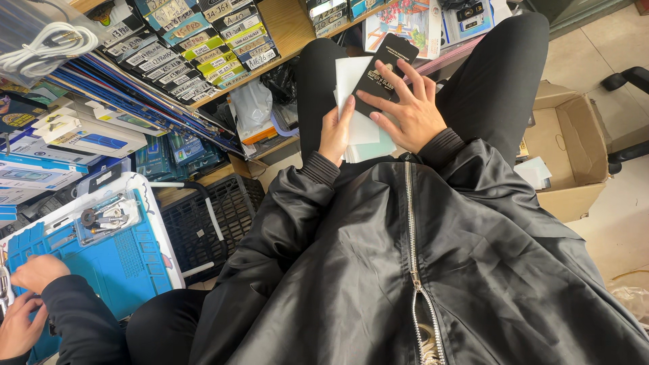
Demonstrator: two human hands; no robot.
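**Hands sorting flat packets over the lap**

Packets held in both hands above the person's lap, seen from the head camera. The left hand (336, 132) closes on a small stack of white packets (355, 101), thumb pressed along the stack's near left edge and the fingers hidden underneath. The right hand (409, 108) holds one black packet (385, 71) flat against the top of that stack, fingers spread wide across its lower right part and thumb lying at its near edge. The black packet lies tilted, its far end rising past the stack's far right corner. One black packet shows; the white stack counts at least two, perhaps three, layers, the exact number unclear because the edges overlap and a pale green sheet peeks out at the near edge.

Both legs in black trousers run away from the camera, and a black zipped jacket (419, 270) fills the near half of the view. One open cardboard box (564, 145) stands on the floor to the right, its contents mostly hidden. To the left, shelves (284, 30) carry many rows of labelled boxes, too numerous and small to count. At the lower left corner another person's two hands (27, 297) rest at a blue work mat (118, 267), cut off by the picture's edge.
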